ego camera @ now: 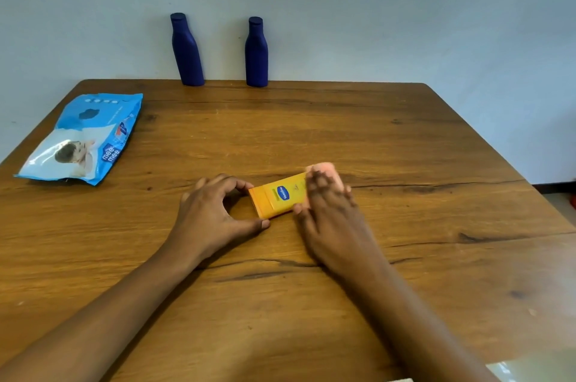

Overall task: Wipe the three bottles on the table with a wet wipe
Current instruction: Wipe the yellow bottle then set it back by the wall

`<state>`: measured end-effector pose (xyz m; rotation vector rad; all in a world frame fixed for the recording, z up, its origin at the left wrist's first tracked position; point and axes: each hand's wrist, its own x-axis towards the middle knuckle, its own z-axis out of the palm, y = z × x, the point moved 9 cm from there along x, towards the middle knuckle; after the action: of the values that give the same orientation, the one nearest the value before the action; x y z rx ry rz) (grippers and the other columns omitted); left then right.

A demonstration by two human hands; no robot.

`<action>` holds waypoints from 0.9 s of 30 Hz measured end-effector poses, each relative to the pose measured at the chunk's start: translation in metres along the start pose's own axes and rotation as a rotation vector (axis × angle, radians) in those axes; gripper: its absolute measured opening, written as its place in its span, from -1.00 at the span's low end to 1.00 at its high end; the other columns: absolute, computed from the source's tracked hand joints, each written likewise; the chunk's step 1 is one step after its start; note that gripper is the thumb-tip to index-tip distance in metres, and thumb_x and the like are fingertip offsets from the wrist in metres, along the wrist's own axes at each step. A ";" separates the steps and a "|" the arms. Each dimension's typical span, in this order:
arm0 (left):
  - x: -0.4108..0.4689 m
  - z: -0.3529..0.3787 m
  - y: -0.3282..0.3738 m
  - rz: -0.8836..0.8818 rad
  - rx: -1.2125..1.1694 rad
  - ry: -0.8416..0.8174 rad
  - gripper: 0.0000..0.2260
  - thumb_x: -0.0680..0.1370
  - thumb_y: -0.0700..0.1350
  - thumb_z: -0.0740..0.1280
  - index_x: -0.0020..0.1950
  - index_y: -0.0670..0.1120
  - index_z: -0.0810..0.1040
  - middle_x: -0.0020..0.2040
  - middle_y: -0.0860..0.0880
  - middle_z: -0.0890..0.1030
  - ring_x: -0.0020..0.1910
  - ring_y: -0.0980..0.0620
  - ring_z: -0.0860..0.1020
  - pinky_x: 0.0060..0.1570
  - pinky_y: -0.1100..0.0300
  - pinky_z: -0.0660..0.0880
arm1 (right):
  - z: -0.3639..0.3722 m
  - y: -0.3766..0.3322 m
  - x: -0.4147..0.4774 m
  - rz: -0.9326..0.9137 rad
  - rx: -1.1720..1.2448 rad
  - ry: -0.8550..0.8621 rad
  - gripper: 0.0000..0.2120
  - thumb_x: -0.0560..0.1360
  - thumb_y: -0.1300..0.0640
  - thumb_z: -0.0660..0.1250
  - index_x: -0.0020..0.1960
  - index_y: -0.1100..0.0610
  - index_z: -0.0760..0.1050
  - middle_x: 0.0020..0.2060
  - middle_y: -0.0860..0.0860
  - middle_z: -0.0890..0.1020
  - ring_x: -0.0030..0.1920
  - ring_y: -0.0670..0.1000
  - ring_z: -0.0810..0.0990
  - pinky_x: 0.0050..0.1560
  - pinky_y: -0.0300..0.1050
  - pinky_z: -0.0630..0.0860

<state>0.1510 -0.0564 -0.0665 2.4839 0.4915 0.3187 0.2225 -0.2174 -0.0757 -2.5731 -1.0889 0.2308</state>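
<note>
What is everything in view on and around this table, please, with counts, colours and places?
Tall dark blue plastic bottles: two, dark blue, upright at the table's far edge.
Flat yellow plastic bottle: one, yellow, lying mid-table.
Pale wet wipe: one, pinkish-white, over the yellow bottle's right end.
Soft wipes pack: one, blue and white, table's left side.
Wooden table: one, brown.
Wall: one, pale grey-blue, behind.
Left hand: pinches the yellow bottle's cap end.
Right hand: blurred, presses the wipe down.
</note>
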 end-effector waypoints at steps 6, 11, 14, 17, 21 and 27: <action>0.001 0.003 -0.002 0.011 -0.071 -0.024 -0.38 0.22 0.32 0.39 0.23 0.14 0.47 0.27 0.22 0.45 0.31 0.17 0.36 0.36 0.16 0.11 | 0.025 -0.063 -0.009 -0.168 0.058 -0.078 -0.35 0.59 -0.25 -0.13 0.53 0.05 -0.23 0.52 -0.04 -0.17 0.47 -0.11 -0.26 0.44 -0.14 -0.26; 0.002 0.012 -0.005 -0.005 -0.004 -0.096 -0.31 0.26 0.37 0.40 0.31 0.14 0.39 0.45 0.21 0.28 0.47 0.18 0.14 0.44 0.11 -0.08 | 0.002 -0.006 0.009 0.012 -0.015 0.009 -0.38 0.60 -0.22 -0.14 0.54 0.05 -0.20 0.52 -0.03 -0.13 0.49 -0.09 -0.22 0.47 -0.07 -0.20; 0.001 0.014 -0.005 -0.007 0.005 -0.106 -0.29 0.26 0.40 0.35 0.34 0.15 0.37 0.47 0.19 0.26 0.49 0.16 0.11 0.45 0.11 -0.10 | 0.013 -0.030 0.009 -0.047 0.036 -0.013 -0.34 0.58 -0.26 -0.13 0.53 0.07 -0.19 0.53 -0.02 -0.12 0.49 -0.08 -0.21 0.43 -0.13 -0.23; 0.000 0.014 -0.005 -0.011 -0.008 -0.132 -0.24 0.22 0.42 0.27 0.37 0.15 0.34 0.48 0.18 0.26 0.49 0.17 0.09 0.47 0.08 -0.09 | 0.023 -0.051 -0.003 -0.152 0.063 -0.073 -0.35 0.57 -0.29 -0.15 0.53 0.02 -0.22 0.52 -0.08 -0.16 0.47 -0.14 -0.26 0.41 -0.15 -0.26; 0.000 0.013 -0.002 0.001 0.052 -0.106 -0.34 0.36 0.31 0.39 0.38 0.11 0.34 0.49 0.14 0.26 0.51 0.12 0.08 0.50 0.00 -0.07 | 0.000 0.010 0.013 0.048 -0.029 0.005 -0.32 0.55 -0.29 -0.17 0.54 0.05 -0.20 0.53 -0.03 -0.13 0.49 -0.09 -0.21 0.48 -0.06 -0.16; -0.002 0.014 -0.001 0.010 0.078 -0.138 -0.13 0.16 0.46 0.06 0.43 0.13 0.25 0.50 0.06 0.26 0.51 0.12 0.08 0.49 0.05 -0.07 | 0.024 -0.057 -0.007 -0.171 0.075 -0.078 -0.31 0.55 -0.31 -0.15 0.53 0.04 -0.23 0.51 -0.06 -0.19 0.47 -0.12 -0.28 0.42 -0.16 -0.27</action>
<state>0.1534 -0.0631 -0.0784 2.5634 0.4429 0.1330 0.1726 -0.1794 -0.0768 -2.4073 -1.2950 0.3259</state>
